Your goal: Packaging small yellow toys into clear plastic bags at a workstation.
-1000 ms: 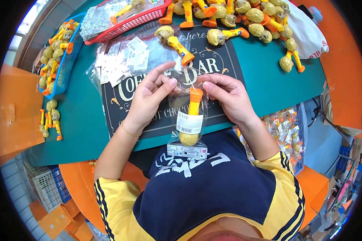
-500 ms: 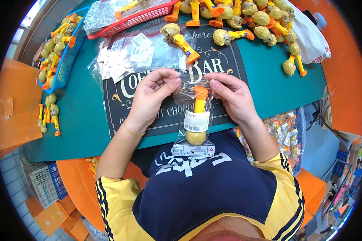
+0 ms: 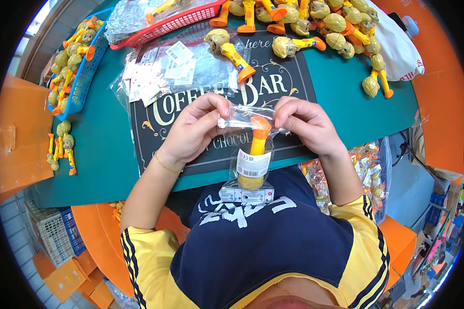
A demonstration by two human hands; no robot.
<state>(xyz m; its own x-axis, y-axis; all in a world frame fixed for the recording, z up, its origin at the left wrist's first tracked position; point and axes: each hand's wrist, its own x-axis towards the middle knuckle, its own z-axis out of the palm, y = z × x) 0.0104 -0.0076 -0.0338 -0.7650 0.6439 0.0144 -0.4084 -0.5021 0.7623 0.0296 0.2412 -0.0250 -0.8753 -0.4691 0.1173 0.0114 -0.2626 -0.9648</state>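
My left hand (image 3: 197,127) pinches the left end of the mouth of a clear plastic bag (image 3: 239,122). Its right end is between the thumb and fingers of my right hand (image 3: 309,126). Inside the bag is a yellow toy figure (image 3: 258,147), head down, its orange flared base near the bag's mouth. A white barcode label (image 3: 252,164) wraps across it and hides part of the figure. Below, close to my shirt, sits a small white patterned box (image 3: 247,194) touching the bag's lower end. Another toy figure (image 3: 232,54) lies beyond my hands on the dark printed mat (image 3: 294,129).
Loose labels (image 3: 160,77) and flat clear bags lie at the far left of the mat. Behind them is a red basket (image 3: 170,24). A blue basket (image 3: 87,77) of figures stands at the left. More figures (image 3: 335,26) are heaped far right; bagged pieces (image 3: 368,175) lie low at right.
Both hands have come slightly nearer to me and pulled the bag's mouth into a taut, wide strip. The figure inside leans a little more to the right at its base end.
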